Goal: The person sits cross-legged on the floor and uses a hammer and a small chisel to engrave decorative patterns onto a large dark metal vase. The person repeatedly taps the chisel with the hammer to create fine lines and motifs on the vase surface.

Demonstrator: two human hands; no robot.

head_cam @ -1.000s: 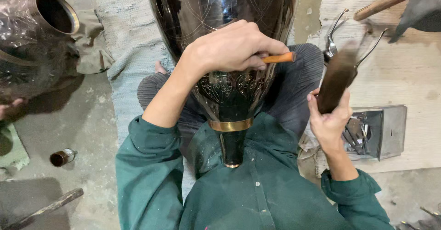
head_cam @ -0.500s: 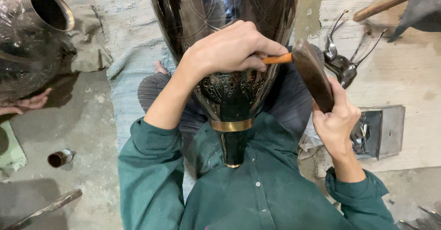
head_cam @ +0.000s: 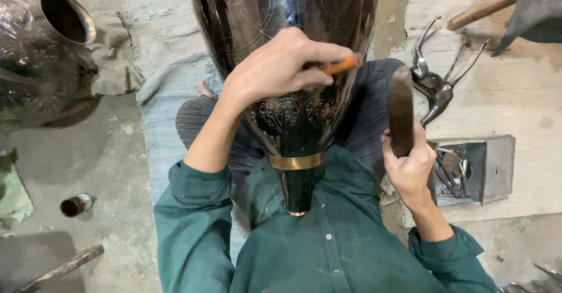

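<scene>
A large black metal vase [head_cam: 275, 12] with fine engraved lines lies in my lap, its narrow neck with a brass band [head_cam: 295, 162] pointing at my chest. My left hand [head_cam: 281, 67] rests on the vase's shoulder and is shut on a thin chisel with an orange handle [head_cam: 341, 66], its tip against the surface. My right hand [head_cam: 410, 167] grips a dark wooden mallet [head_cam: 400, 111], held upright just right of the vase, a short way from the chisel's end.
Another dark vase [head_cam: 41, 53] lies at the far left on grey cloth. A small brown bottle [head_cam: 75, 204] and a stick [head_cam: 64, 266] lie on the concrete floor. A metal tray with tools [head_cam: 468, 170] and a shiny metal figure [head_cam: 436, 85] sit to the right.
The mallet swung in towards the chisel's end half a second ago and has since drawn back a little to upright. My left hand holds the chisel in about the same place.
</scene>
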